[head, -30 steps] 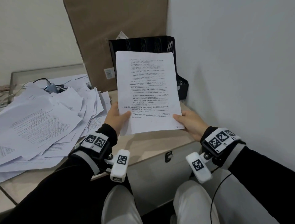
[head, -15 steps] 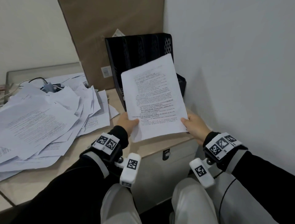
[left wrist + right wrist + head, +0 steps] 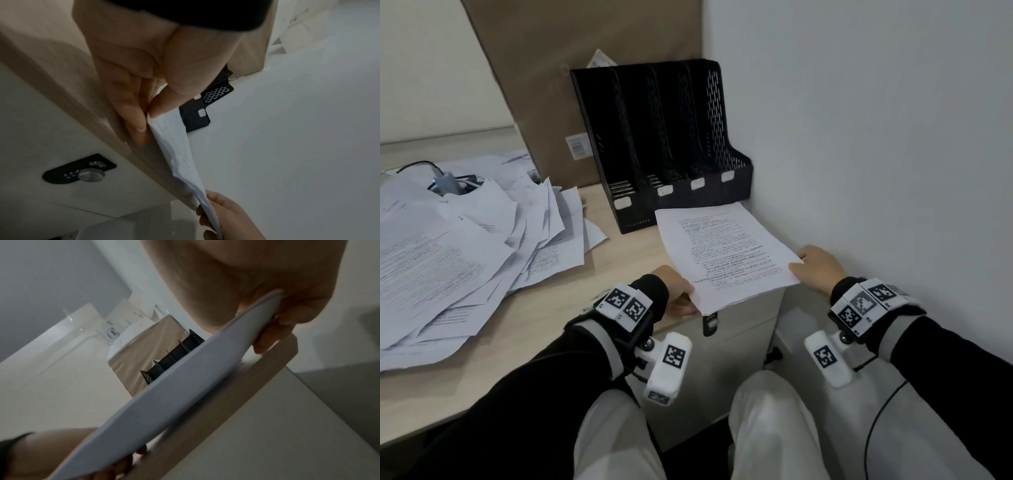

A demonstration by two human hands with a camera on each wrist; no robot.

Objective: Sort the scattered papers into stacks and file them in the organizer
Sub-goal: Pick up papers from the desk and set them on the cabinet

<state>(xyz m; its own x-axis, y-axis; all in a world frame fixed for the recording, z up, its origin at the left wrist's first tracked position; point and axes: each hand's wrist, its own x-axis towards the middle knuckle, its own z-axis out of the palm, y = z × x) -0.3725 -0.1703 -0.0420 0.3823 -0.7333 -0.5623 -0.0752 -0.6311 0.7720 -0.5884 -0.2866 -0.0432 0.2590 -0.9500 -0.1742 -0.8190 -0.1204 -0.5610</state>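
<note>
Now both hands (image 3: 678, 287) (image 3: 818, 267) grip one sheet (image 3: 726, 253) over the wooden desk (image 3: 619, 260) beside a white wall (image 3: 876, 137).

Both arms are stretched forward, low; left hand (image 3: 677, 290) and right hand (image 3: 819, 268) are each pinched shut, thumbs on top.

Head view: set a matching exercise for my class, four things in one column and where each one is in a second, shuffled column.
Things:
1. black organizer
2. held papers
3. scattered papers
4. cardboard box

Places:
A. heaped on the desk's left side
B. leaning behind the organizer
C. in the corner by the wall
D. between the left hand and right hand

Pairs: 1-C, 2-D, 3-A, 4-B
</note>
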